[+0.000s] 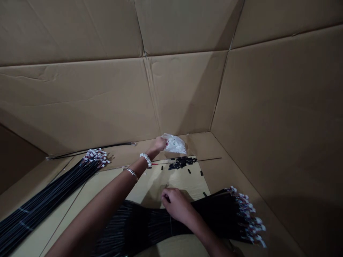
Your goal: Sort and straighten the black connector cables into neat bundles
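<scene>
My left arm is stretched forward, and my left hand (pixel 161 143) grips the near left end of a clear plastic bag (pixel 175 144) full of small white pieces. Its fingertips are partly hidden by the plastic. My right hand (pixel 175 203) is over the middle of a thick bundle of black cables (pixel 150 223), its fingers curled together. Whatever it may hold is hidden. This bundle is tied near its middle and has white connectors (pixel 249 214) at its right end. Between the hands and the back wall lies a pile of small black pieces (pixel 183 162).
A second black cable bundle (pixel 53 196) with white connectors (pixel 96 157) lies at the left. Several loose cables (pixel 93 150) run along the back. Tall cardboard walls (pixel 187 89) enclose the back and right. A cardboard sheet (pixel 144 185) lies beneath, with stray black pieces (pixel 189 171).
</scene>
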Available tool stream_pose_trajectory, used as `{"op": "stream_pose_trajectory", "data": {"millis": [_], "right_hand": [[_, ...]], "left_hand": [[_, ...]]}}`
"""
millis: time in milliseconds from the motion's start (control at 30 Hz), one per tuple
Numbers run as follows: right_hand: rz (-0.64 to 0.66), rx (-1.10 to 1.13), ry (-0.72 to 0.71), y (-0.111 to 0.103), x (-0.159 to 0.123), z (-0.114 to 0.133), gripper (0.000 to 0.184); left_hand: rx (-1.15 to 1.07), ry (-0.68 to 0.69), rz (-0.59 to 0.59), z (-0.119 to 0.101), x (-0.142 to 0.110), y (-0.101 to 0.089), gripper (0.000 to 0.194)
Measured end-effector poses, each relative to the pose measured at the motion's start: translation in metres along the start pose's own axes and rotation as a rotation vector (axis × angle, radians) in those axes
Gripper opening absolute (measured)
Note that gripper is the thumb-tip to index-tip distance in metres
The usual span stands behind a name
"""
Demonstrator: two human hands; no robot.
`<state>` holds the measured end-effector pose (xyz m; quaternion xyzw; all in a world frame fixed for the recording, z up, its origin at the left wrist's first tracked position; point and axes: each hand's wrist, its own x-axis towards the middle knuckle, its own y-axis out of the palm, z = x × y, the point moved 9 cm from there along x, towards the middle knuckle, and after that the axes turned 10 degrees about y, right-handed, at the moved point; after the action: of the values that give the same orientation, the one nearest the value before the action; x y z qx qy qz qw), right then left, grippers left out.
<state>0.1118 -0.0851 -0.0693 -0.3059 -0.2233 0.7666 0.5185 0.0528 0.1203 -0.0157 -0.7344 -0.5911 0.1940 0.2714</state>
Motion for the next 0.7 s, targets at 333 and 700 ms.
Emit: {"op": "stream_pose_trajectory", "data": {"millis": [333,700], "right_hand": [[-0.011,-0.022,-0.038,0.0,0.001,0.001,0.02],[-0.006,-0.005,-0.028,-0.003,-0.001,0.003,0.019]], "left_hand": [[0.403,-0.004,-0.021,0.01,-0.069,-0.077,0.033],[0.777,0.351,-0.017,0.066,-0.147,-0.04,0.03]]}}
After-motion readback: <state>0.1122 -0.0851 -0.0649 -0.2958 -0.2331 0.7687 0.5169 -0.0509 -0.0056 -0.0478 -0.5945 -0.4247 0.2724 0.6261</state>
